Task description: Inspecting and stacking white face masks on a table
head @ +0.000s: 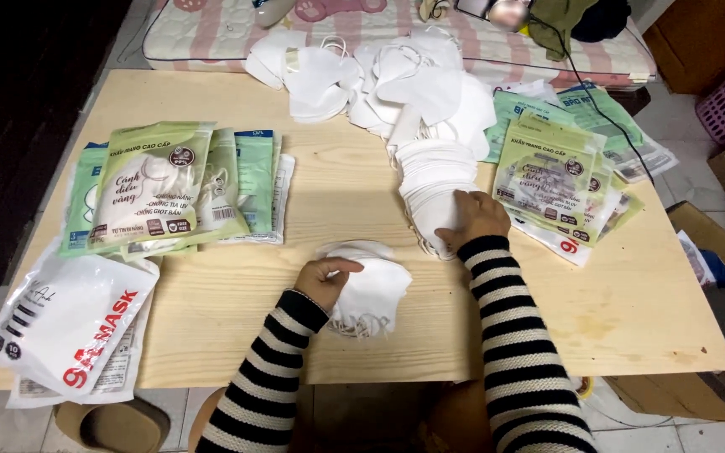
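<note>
On the table (pixel 237 302), a small mask stack (pixel 371 289) is placed near-centre; a long mask row (pixel 434 189) (far-right of it) is flanked by packet piles (pixel 169 189) left and right.

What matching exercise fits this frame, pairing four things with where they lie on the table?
Things:
1. left hand
2. right hand
3. green packets
4. white bag

Places:
A. at the table's near left corner
B. on the long row of stacked masks
C. on the small pile of masks near the front edge
D. fanned out on the left side of the table

Pairs: 1-C, 2-B, 3-D, 4-A
</note>
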